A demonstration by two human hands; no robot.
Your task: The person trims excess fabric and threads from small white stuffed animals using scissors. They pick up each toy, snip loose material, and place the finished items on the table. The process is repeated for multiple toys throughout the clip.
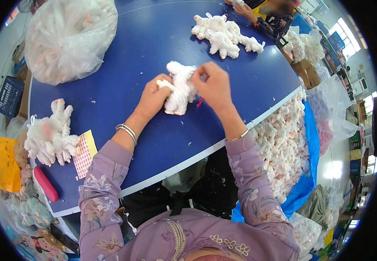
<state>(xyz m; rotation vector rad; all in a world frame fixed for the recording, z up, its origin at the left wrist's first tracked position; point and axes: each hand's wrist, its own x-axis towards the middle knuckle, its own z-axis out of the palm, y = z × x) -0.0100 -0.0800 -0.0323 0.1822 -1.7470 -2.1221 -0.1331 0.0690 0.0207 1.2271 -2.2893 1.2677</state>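
Observation:
A small fluffy white plush toy (180, 89) is held over the blue table in front of me. My left hand (154, 96) is closed around the toy's left side, thumb on top by a stubby limb. At the toy's right edge, my right hand (212, 85) has its fingers curled in a pinch. What lies between those fingertips is too small and blurred to make out. Just below the right hand shows a bit of bright pink material (199, 102), partly beside the toy.
White plush toys lie at left (51, 132) and far right (223, 35). A sticker sheet (84, 156) and pink case (45, 184) sit at left. A stuffed plastic bag (71, 39) stands far left. Right of the table (132, 48), a blue sack (312, 148) holds plush pieces. A co-worker's hand (246, 12) shows.

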